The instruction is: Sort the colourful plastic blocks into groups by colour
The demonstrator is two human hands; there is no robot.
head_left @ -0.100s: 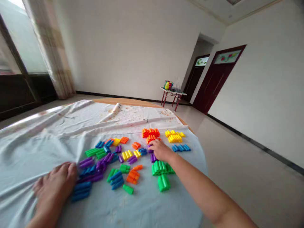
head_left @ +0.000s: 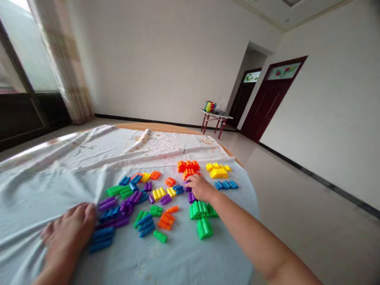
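Note:
My left hand [head_left: 70, 225] lies on the light blue cloth with its fingers stretched out and nothing in them. Beside its thumb are a blue ridged plastic block [head_left: 101, 239] and a purple ridged block [head_left: 108, 203]. My right hand [head_left: 202, 187] reaches in from the right, its fingers closed on a purple ridged block [head_left: 187, 185] that they partly hide. Another purple block [head_left: 191, 197] lies just below that hand. Stacked orange blocks [head_left: 189, 166] sit just beyond it, and green blocks [head_left: 202, 209] are nearer me.
Loose blocks of mixed colours, among them orange ones [head_left: 166, 221], spread across the middle of the cloth [head_left: 178, 261]. Yellow blocks [head_left: 219, 171] and a blue row [head_left: 226, 185] lie at the right. Past the table stands a small side table [head_left: 215, 115] by the wall.

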